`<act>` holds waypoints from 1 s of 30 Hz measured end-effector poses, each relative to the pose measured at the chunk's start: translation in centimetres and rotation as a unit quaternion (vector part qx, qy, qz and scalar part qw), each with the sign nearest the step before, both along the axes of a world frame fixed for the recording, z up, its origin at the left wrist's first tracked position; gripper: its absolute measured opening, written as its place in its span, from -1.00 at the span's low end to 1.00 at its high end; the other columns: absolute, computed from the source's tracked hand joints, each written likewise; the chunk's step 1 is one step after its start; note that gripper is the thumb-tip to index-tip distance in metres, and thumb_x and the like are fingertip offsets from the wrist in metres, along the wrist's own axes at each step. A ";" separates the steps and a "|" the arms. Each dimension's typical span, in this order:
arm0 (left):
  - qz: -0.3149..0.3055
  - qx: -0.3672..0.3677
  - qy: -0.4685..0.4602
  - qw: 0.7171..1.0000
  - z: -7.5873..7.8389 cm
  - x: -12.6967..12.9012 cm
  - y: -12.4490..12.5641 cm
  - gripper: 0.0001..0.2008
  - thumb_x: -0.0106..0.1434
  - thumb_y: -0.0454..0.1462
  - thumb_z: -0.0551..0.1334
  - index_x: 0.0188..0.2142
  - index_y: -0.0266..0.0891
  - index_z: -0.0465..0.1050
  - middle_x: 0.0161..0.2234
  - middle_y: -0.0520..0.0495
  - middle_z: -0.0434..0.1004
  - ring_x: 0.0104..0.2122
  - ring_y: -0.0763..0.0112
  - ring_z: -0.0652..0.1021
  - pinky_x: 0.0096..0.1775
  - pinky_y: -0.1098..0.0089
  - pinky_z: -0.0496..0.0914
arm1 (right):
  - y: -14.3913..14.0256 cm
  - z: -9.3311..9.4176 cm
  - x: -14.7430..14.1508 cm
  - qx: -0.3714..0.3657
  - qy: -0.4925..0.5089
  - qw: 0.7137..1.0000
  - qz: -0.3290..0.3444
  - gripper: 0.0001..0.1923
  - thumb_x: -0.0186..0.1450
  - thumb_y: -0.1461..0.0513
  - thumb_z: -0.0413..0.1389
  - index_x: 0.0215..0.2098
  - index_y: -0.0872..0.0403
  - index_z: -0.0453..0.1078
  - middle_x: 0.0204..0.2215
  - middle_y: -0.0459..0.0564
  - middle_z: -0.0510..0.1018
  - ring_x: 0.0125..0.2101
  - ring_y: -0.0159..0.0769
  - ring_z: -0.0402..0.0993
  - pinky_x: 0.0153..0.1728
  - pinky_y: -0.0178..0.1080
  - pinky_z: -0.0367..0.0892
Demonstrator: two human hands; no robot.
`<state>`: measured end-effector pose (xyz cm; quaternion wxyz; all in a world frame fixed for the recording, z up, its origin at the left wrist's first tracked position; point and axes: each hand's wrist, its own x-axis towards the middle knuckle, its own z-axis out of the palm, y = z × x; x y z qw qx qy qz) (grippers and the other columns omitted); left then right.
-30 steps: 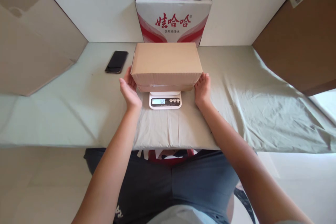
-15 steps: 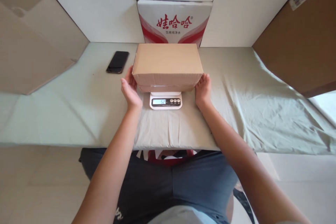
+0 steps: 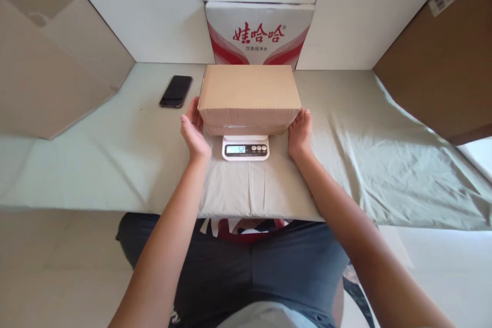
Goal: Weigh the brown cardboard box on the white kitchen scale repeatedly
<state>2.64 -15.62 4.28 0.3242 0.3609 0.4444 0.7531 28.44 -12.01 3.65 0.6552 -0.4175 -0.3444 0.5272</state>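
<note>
Weighing, I'd judge: box point(image 3: 249, 87) up on the scale point(image 3: 246, 156), my left hand point(image 3: 195, 130) cupped loosely, right hand point(image 3: 301, 131) curled, at its ends; can't tell if either grips. Lifting would call for even pressure.

Here you are in soft, fairly bright light that seems to come from your right, with the floor point(image 3: 453, 271) washing out pale there while the right-hand carton point(image 3: 442, 72) turns a shaded brown face inward. A mild shadow spreads on the cloth point(image 3: 156, 177) beside your left forearm point(image 3: 179, 220); the wide view stretches toward its edges, yet the display point(image 3: 236, 149) reads sharply, its finer print too small.
</note>
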 end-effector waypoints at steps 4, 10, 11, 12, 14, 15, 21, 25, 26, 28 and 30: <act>0.005 0.006 -0.005 1.000 0.1 0.1 -0.1 -0.01 0.25 0.42 -0.08 0.29 -0.26 0.43 0.41 -0.37 0.33 0.41 0.00 0.37 0.40 0.05 0.26 | 0.0 -0.2 0.1 0.009 -0.005 1.000 0.005 -0.46 0.36 -0.19 -0.05 0.04 -0.08 0.47 0.32 -0.04 0.50 0.43 -0.13 0.30 0.50 0.06 0.12; 0.010 0.000 -0.005 1.000 0.1 -0.2 -0.1 -0.08 0.25 0.40 -0.02 0.25 -0.18 0.46 0.41 -0.27 0.37 0.41 0.06 0.38 0.41 0.10 0.25 | 0.0 -0.1 0.1 0.000 0.005 1.000 0.004 -0.51 0.36 -0.15 -0.07 0.00 -0.09 0.47 0.29 -0.07 0.52 0.41 -0.14 0.33 0.50 0.06 0.13; 0.012 0.000 -0.006 1.000 0.1 -0.2 -0.1 -0.08 0.24 0.41 -0.02 0.24 -0.18 0.47 0.40 -0.27 0.37 0.41 0.06 0.38 0.41 0.10 0.26 | 0.0 -0.1 0.1 0.000 0.005 1.000 0.004 -0.50 0.37 -0.15 -0.08 0.01 -0.09 0.47 0.29 -0.07 0.52 0.41 -0.15 0.33 0.51 0.06 0.12; 0.011 0.002 -0.006 1.000 0.1 -0.2 0.0 -0.07 0.23 0.42 -0.02 0.23 -0.18 0.48 0.40 -0.26 0.38 0.41 0.05 0.38 0.40 0.10 0.27 | 0.0 0.0 0.1 0.000 0.005 1.000 0.005 -0.49 0.38 -0.16 -0.08 0.02 -0.09 0.47 0.30 -0.08 0.52 0.42 -0.15 0.32 0.51 0.06 0.12; 0.012 0.003 -0.006 1.000 0.0 -0.1 0.0 -0.06 0.20 0.45 -0.03 0.21 -0.15 0.51 0.37 -0.24 0.42 0.40 0.04 0.40 0.38 0.13 0.30 | 0.0 0.0 0.1 -0.002 0.005 1.000 0.006 -0.47 0.38 -0.17 -0.09 0.04 -0.09 0.47 0.31 -0.08 0.51 0.43 -0.16 0.30 0.51 0.06 0.12; 0.011 0.003 -0.006 1.000 0.0 -0.1 0.0 -0.06 0.19 0.45 -0.03 0.20 -0.14 0.51 0.36 -0.24 0.43 0.39 0.05 0.40 0.37 0.13 0.31 | 0.0 0.1 0.1 -0.003 0.006 1.000 0.006 -0.47 0.38 -0.17 -0.10 0.04 -0.09 0.47 0.31 -0.09 0.50 0.44 -0.16 0.28 0.51 0.06 0.12; 0.009 0.006 -0.002 1.000 0.0 -0.3 -0.4 -0.05 0.23 0.41 -0.01 0.25 -0.25 0.47 0.41 -0.33 0.36 0.41 0.05 0.39 0.41 0.10 0.27 | -0.4 0.2 -0.2 0.021 -0.003 1.000 0.022 -0.45 0.37 -0.18 -0.10 0.08 -0.12 0.48 0.39 -0.13 0.43 0.50 -0.14 0.16 0.54 0.13 0.04; 0.010 0.013 0.003 1.000 -0.3 -0.7 -0.5 -0.05 0.23 0.42 -0.02 0.25 -0.20 0.48 0.41 -0.28 0.36 0.41 0.08 0.38 0.41 0.14 0.26 | -0.8 0.2 -0.3 0.062 -0.025 0.997 0.030 -0.38 0.30 -0.25 -0.02 0.15 -0.18 0.45 0.45 -0.18 0.35 0.54 -0.10 0.07 0.57 0.15 -0.07; 0.008 0.015 0.005 1.000 -0.5 -0.7 -0.4 -0.08 0.23 0.41 0.00 0.24 -0.19 0.48 0.41 -0.27 0.37 0.41 0.08 0.38 0.41 0.14 0.27 | -0.8 0.1 -0.3 0.069 -0.028 0.997 0.031 -0.36 0.29 -0.27 0.00 0.17 -0.19 0.44 0.45 -0.19 0.34 0.54 -0.09 0.06 0.57 0.16 -0.08; 0.006 0.020 0.011 1.000 -0.7 -0.8 -0.3 -0.13 0.24 0.38 0.04 0.22 -0.17 0.51 0.39 -0.23 0.40 0.40 0.07 0.39 0.38 0.15 0.30 | -0.8 0.1 -0.2 0.081 -0.034 0.996 0.029 -0.32 0.26 -0.31 0.01 0.20 -0.22 0.43 0.45 -0.21 0.33 0.54 -0.06 0.05 0.58 0.17 -0.10; 0.006 0.026 0.021 0.999 -0.9 -0.7 -0.2 -0.17 0.27 0.36 0.03 0.21 -0.14 0.52 0.37 -0.20 0.44 0.39 0.07 0.41 0.36 0.17 0.34 | -0.7 0.0 -0.1 0.090 -0.042 0.995 0.028 -0.30 0.25 -0.33 0.01 0.21 -0.25 0.42 0.45 -0.22 0.33 0.54 -0.06 0.06 0.58 0.19 -0.11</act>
